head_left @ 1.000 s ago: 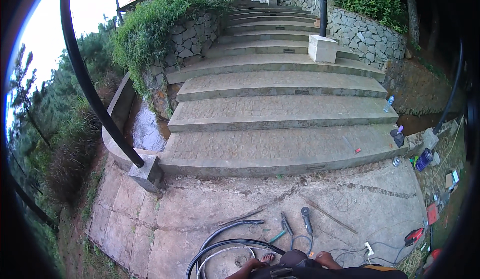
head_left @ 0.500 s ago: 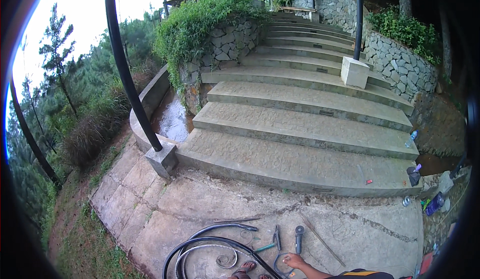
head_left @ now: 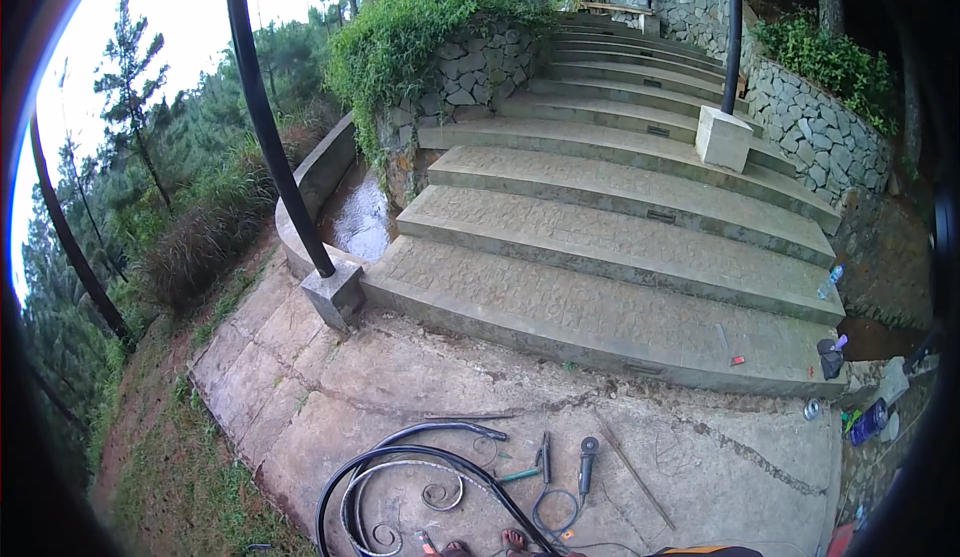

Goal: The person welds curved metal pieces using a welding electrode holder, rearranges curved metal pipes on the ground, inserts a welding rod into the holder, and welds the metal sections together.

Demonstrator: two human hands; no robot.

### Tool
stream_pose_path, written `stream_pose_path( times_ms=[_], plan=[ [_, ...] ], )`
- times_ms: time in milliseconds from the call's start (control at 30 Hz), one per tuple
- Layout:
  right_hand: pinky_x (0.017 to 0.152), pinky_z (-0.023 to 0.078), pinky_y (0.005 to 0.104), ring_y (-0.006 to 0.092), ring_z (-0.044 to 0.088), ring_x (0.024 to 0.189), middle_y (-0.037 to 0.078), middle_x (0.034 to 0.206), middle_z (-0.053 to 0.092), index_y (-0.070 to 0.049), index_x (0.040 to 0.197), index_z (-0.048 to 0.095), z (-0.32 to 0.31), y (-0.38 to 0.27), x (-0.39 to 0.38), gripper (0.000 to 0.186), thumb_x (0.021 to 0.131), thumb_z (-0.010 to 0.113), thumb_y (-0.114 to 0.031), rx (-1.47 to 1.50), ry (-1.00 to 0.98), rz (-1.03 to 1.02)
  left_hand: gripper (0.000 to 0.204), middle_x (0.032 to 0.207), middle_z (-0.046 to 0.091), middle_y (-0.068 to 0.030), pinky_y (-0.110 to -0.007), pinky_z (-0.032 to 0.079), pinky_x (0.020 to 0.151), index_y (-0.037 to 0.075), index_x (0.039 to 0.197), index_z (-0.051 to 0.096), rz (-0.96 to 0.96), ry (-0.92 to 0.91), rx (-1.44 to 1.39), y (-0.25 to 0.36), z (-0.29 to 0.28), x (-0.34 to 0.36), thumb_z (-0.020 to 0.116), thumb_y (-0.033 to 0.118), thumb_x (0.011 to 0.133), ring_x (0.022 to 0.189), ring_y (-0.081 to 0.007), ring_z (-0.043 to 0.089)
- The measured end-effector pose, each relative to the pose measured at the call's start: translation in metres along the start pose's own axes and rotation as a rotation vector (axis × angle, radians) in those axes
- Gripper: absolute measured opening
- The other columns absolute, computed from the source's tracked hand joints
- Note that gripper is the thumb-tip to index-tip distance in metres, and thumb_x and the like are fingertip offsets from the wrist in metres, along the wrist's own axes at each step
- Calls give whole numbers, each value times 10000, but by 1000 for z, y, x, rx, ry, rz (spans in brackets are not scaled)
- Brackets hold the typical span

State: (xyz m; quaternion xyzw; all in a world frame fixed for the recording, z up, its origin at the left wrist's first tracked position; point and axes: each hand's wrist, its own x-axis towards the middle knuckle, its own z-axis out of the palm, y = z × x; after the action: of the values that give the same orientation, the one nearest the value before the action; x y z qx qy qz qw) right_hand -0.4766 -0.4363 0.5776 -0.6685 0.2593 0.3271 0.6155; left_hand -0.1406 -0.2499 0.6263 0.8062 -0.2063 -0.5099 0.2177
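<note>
Neither of my hands shows clearly. Only my feet [head_left: 513,539] and part of my dark clothing [head_left: 710,551] appear along the bottom edge. Before me on the concrete slab [head_left: 350,387] lie curved black pipes [head_left: 497,487] and a pale curved metal piece with scrolls [head_left: 439,489]. An angle grinder [head_left: 586,467] lies to their right, beside a long dark tool [head_left: 546,457], a short green rod [head_left: 519,475], a cable [head_left: 540,512] and a long thin bar [head_left: 630,467]. A small silver-and-red object [head_left: 427,542] is at the lower edge.
Wide steps [head_left: 610,287] rise ahead between stone walls [head_left: 480,62]. A black post on a block [head_left: 333,292] stands left, beside a water channel [head_left: 360,227] and grassy slope. Another post block [head_left: 723,137] is higher right. Bottles and containers [head_left: 868,422] sit at the right edge.
The view has swung leftward, so the scene sits farther right. My hands, seen at the lower edge earlier, are no longer clearly visible; my right hand was last near the grinder's cable.
</note>
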Motion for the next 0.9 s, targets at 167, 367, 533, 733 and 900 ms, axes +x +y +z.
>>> stream_pose_path(
  times_ms=[167,367,533,733,900],
  plan=[
    [721,506,373,198,657,752,86,784,680,-51,895,717,3,-8,4,326,891,674,-374,-89,-69,-20,588,1128,729,-213,-465,525,958,77,1116,752,-9,4,-40,-21,2,-22,686,564,793,1086,-384,689],
    [709,505,377,196,647,727,81,750,662,-47,866,708,22,-23,18,310,883,675,-354,-181,-158,-48,578,1129,728,-213,-464,524,959,77,1119,749,-3,13,-91,-52,-6,-46,682,553,798,1088,-385,687],
    [699,504,379,194,638,707,76,722,648,-44,842,701,51,-47,39,297,875,675,-338,-256,-188,-97,571,1130,727,-213,-464,524,959,76,1122,747,17,11,-123,-86,-20,-66,680,544,803,1091,-385,686],
    [683,495,388,211,647,700,109,714,652,-21,851,699,91,-57,63,294,867,649,-311,-374,-89,-207,561,1131,726,-213,-463,523,960,76,1125,745,52,-5,-144,-125,-35,-90,676,533,808,1094,-387,684],
    [684,476,376,152,622,745,102,732,657,-51,819,695,133,-72,73,177,820,611,-208,-522,185,-146,553,1132,726,-213,-462,523,960,75,1127,743,67,-30,-157,-164,-44,-107,673,525,812,1096,-387,682]
  ],
)
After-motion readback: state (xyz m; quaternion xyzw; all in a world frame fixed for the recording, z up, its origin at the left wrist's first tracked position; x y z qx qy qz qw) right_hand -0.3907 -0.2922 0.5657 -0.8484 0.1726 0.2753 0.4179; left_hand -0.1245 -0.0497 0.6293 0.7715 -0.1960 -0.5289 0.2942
